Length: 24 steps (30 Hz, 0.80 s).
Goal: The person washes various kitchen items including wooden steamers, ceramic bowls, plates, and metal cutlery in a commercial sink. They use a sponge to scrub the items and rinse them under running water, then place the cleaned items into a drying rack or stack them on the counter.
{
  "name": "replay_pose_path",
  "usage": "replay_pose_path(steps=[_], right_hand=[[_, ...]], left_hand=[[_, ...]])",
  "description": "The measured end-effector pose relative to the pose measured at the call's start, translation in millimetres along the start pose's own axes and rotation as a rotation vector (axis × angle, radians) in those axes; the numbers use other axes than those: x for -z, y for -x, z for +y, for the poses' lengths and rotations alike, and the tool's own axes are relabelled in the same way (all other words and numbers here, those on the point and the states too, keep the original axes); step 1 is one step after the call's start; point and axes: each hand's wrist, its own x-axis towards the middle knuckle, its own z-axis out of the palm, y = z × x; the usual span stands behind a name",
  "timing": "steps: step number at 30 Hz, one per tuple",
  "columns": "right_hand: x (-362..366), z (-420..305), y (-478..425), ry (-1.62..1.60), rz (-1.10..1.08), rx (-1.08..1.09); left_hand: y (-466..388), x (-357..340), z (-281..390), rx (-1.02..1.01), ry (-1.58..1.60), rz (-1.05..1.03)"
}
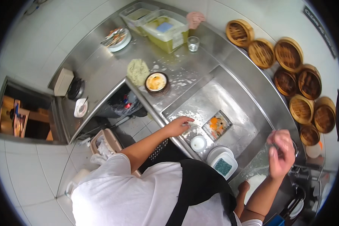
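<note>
My left hand (178,126) hangs over the near left edge of the steel sink, index finger stretched out, holding nothing. Close to it are a small white bowl (198,143) and a rectangular drain strainer (221,122) full of food scraps. My right hand (282,155), raised at the right and blurred, has its thumb apart from bent fingers and nothing visible in its grasp. Stacked white dishes (219,151) lie between my hands, a green scouring pad (223,167) in the top one. Below my right hand, another hand (244,187) touches a white dish (255,185).
Bamboo steamer baskets (288,54) lean along the right wall. At the back stand plastic tubs of greenish liquid (166,34), a glass (193,44) and plates with cutlery (120,42). A stained bowl (156,82) sits beside a crumpled green cloth (138,71). A bin (106,141) stands at left.
</note>
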Motion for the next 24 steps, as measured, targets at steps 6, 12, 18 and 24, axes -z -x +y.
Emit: replay_pose_path(steps=[6, 12, 18, 24], right_hand=[[-51.9, -76.6, -83.6, -1.137, -0.268, 0.355], [-99.0, -104.4, -129.9, -1.298, -0.434, 0.471], [-146.1, -129.4, -176.8, -1.181, -0.483, 0.408], [-174.5, -144.2, -238.5, -1.139, -0.686, 0.519]], left_hand=[[58.3, 76.7, -0.8, 0.15, 0.098, 0.297], [127.0, 137.9, -42.3, 0.428, 0.372, 0.614], [121.6, 182.0, -61.5, 0.418, 0.798, 0.717], [28.3, 208.3, -85.3, 0.592, 1.212, 0.422]])
